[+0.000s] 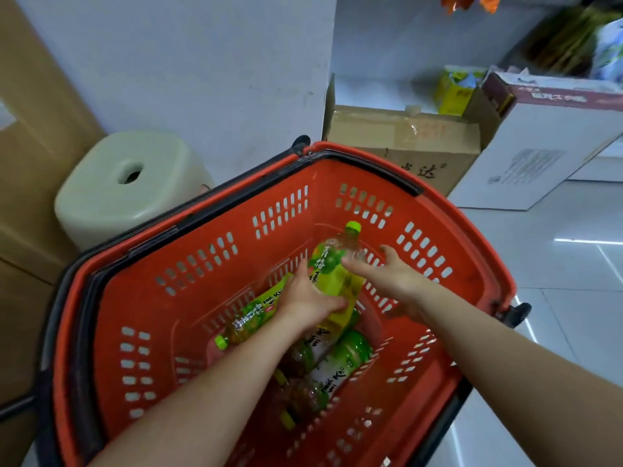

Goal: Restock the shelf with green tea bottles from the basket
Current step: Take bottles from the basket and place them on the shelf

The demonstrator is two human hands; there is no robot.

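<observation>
Head view: both hands are down inside the red basket, which sits on the floor beside a pale stool and a cardboard box. The left hand grips the lower body of a green tea bottle, tilted with its cap pointing away, while the right hand is spread, fingers fairly straight, touching the bottle's shoulder. More bottles lie on the basket floor beneath it, one just to the left.
</observation>
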